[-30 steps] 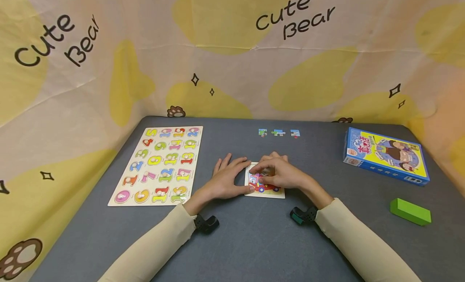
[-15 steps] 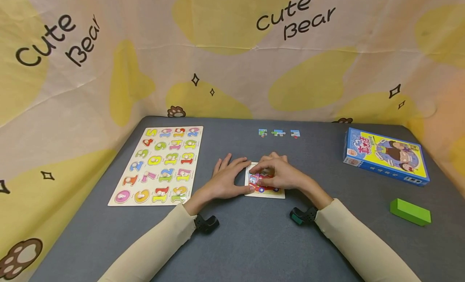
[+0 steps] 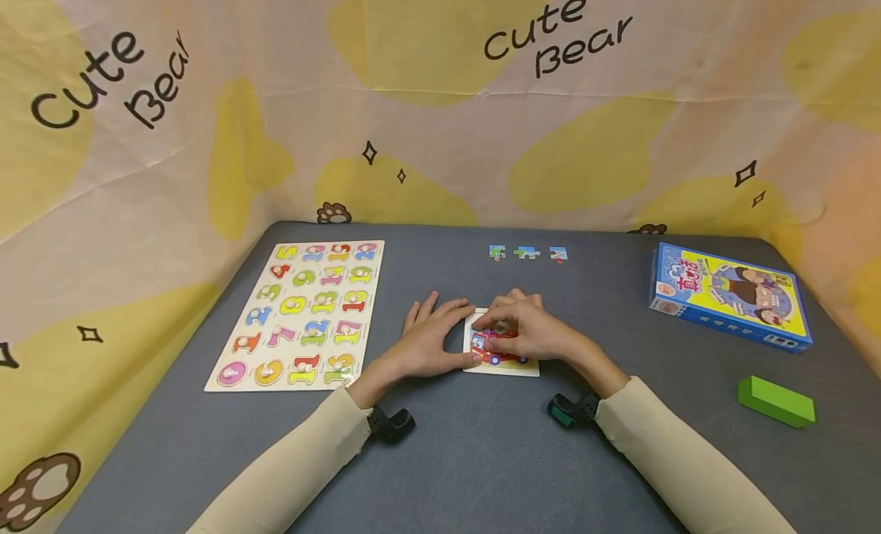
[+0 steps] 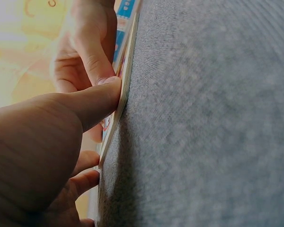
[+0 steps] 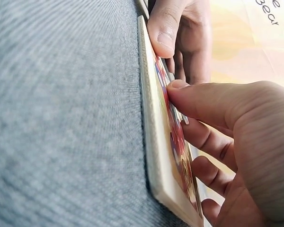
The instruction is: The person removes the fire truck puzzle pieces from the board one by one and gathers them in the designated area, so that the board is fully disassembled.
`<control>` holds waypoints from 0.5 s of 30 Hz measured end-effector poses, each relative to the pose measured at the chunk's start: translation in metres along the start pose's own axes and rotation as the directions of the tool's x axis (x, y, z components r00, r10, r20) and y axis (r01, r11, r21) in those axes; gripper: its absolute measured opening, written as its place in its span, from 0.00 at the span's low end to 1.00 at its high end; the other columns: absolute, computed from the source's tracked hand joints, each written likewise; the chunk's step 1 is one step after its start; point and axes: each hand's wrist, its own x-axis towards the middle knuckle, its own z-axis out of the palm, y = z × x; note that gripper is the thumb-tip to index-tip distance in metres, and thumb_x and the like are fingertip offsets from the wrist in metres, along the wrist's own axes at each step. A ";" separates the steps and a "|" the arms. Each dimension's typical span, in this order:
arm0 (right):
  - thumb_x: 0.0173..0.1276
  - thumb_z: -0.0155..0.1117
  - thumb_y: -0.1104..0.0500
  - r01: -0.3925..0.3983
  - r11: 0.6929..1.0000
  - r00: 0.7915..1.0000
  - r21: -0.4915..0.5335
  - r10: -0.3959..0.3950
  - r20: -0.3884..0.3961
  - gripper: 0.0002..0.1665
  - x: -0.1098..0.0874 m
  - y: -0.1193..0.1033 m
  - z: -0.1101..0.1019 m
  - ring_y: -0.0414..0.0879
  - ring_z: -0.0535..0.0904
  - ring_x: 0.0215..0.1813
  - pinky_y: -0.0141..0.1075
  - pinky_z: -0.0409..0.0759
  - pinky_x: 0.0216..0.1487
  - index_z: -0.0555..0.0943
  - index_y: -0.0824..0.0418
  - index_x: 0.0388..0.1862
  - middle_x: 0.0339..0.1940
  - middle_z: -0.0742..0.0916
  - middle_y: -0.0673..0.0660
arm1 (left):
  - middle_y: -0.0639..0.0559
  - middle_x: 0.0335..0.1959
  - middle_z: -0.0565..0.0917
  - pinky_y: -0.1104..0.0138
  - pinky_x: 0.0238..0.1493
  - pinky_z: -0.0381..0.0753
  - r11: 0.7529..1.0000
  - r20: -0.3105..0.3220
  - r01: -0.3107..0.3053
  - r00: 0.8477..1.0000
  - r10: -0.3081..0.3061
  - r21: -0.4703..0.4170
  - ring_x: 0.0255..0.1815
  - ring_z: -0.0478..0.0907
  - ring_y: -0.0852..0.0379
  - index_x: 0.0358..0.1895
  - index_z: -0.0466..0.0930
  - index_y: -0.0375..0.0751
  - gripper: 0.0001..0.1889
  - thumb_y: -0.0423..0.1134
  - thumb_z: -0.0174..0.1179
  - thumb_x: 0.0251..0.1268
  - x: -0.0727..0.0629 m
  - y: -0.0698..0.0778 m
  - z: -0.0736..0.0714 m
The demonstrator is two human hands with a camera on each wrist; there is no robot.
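A small puzzle board [image 3: 519,369] with a pale frame and a red car picture lies on the grey table between both hands. My left hand [image 3: 430,343] is spread at its left side, the thumb resting on the near left corner and the other fingers stretched out beyond the left edge. My right hand [image 3: 533,327] bends over the board. Its thumb and index finger pinch a puzzle piece [image 5: 184,118] at the picture, mostly hidden by the fingers. The right wrist view shows the thumb [image 5: 189,97] against the picture and the other fingers curled over the far side.
Three loose jigsaw pieces [image 3: 527,252] lie in a row behind the board. A number puzzle board [image 3: 296,320] is on the left. At the right are a blue and yellow box [image 3: 733,297] and a green block [image 3: 776,402]. A patterned cloth [image 3: 440,136] hangs behind the table.
Both hands keep almost the same place over the board. The right thumb has shifted slightly left on the picture since the earliest frame.
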 end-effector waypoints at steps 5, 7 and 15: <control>0.63 0.76 0.56 0.007 1.000 1.000 0.009 -0.007 -0.002 0.16 0.000 0.001 0.000 0.45 0.66 0.41 0.44 0.51 0.45 0.89 0.52 0.50 0.36 0.84 0.45 | 0.51 0.81 0.62 0.36 0.80 0.31 1.000 -0.003 -0.004 1.000 0.004 -0.005 0.85 0.37 0.35 0.78 0.65 0.52 0.42 0.59 0.68 0.62 0.001 0.000 0.000; 0.63 0.76 0.56 -0.001 1.000 1.000 0.013 0.001 0.001 0.16 0.000 0.001 -0.001 0.46 0.67 0.41 0.44 0.51 0.46 0.89 0.51 0.50 0.36 0.85 0.44 | 0.50 0.81 0.62 0.36 0.79 0.31 1.000 -0.009 -0.010 1.000 0.010 -0.006 0.85 0.38 0.34 0.77 0.66 0.51 0.42 0.59 0.68 0.62 0.001 -0.001 0.001; 0.64 0.76 0.56 -0.025 0.999 1.000 0.022 0.025 0.007 0.16 0.000 0.004 -0.001 0.45 0.68 0.42 0.44 0.52 0.47 0.89 0.50 0.51 0.40 0.85 0.43 | 0.51 0.81 0.62 0.36 0.79 0.32 1.000 -0.010 -0.007 1.000 0.007 -0.007 0.85 0.38 0.35 0.78 0.65 0.51 0.42 0.59 0.67 0.62 0.000 -0.001 0.001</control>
